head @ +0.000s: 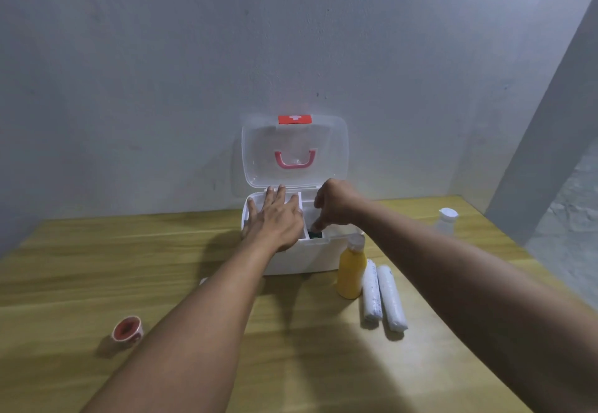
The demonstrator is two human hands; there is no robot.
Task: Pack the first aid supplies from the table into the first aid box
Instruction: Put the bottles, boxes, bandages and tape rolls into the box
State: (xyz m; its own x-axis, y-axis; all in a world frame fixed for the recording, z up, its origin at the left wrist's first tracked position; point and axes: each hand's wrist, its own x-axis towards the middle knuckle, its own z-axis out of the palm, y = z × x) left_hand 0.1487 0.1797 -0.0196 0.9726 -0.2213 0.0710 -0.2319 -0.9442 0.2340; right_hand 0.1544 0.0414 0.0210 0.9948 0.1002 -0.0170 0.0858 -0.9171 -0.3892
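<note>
1. Now the first aid box (301, 258) stands open against the wall (161, 88), its clear lid (326, 153) upright; the left hand (275, 218) lies flat with fingers spread on the inner tray, steadying it.
2. The right hand (333, 208) reaches into the right compartment, fingertips pinching a small dark item (314, 235) that is too hidden to name.
3. Still on the table (97, 267): a yellow bottle (351, 270) just in front of the box, two white bandage rolls (383, 296) side by side next to it, a red-and-white tape roll (127, 331) well to the left, and a clear bottle (446, 220) to the right.
4. Likely the rolls are light and soft, so a grip round the middle suits them.
5. Probably the bottles are stiff, smooth and heavier; hold the body, not the cap.
6. Smooth wood lets things slide; the box looks light, so bracing it helps.
7. Grey walls close in behind and to the right.
</note>
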